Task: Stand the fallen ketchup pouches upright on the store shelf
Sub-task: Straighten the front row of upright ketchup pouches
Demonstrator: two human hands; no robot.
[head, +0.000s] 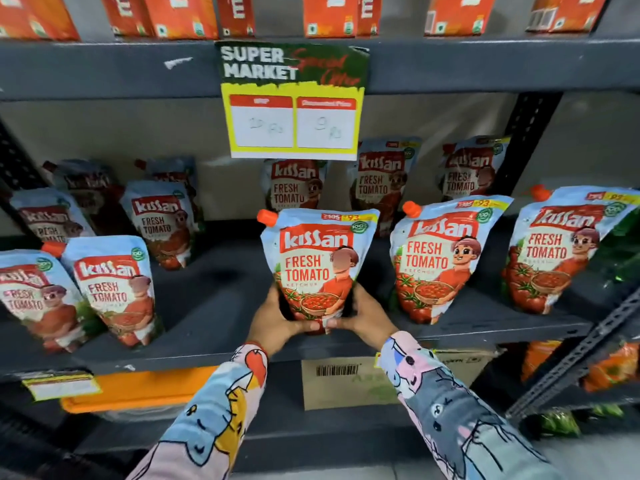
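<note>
A Kissan ketchup pouch [317, 258] with an orange cap stands upright near the front middle of the dark grey shelf [214, 306]. My left hand [273, 320] and my right hand [363, 318] both grip its base, one on each side. Several more pouches stand upright around it: two at the front right [440, 258] [554, 251], two at the front left [114, 289] [31, 296], and others further back [162, 223] [384, 178]. No pouch is seen lying flat.
A yellow and green price sign [294, 102] hangs from the shelf above, partly covering a back pouch [294, 185]. Orange cartons [180, 15] fill the top shelf. Below are a cardboard box [346, 382] and an orange tray [138, 389]. A slotted metal upright [526, 140] stands at the right.
</note>
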